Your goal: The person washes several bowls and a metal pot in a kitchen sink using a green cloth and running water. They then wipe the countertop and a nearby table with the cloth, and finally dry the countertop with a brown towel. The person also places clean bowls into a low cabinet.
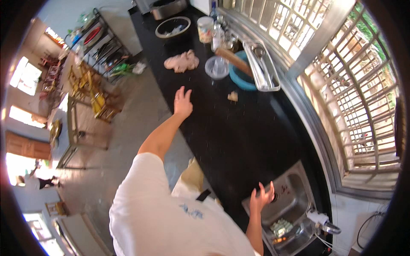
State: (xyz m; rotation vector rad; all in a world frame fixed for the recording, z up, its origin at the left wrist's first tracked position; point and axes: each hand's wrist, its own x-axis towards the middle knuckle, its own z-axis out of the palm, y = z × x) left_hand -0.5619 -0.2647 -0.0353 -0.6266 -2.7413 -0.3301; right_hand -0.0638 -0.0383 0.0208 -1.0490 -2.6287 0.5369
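Dough lies near the worktop's front edge, well beyond the left hand, which is spread open and empty over that edge. It is judged soft, sticky and light, best scooped from beneath. The right hand, fingers splayed, holds nothing by the sink.

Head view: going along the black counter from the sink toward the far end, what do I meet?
Sink with the right hand at its edge → left hand → small dough piece → clear lid → dough lump → dark bowl.
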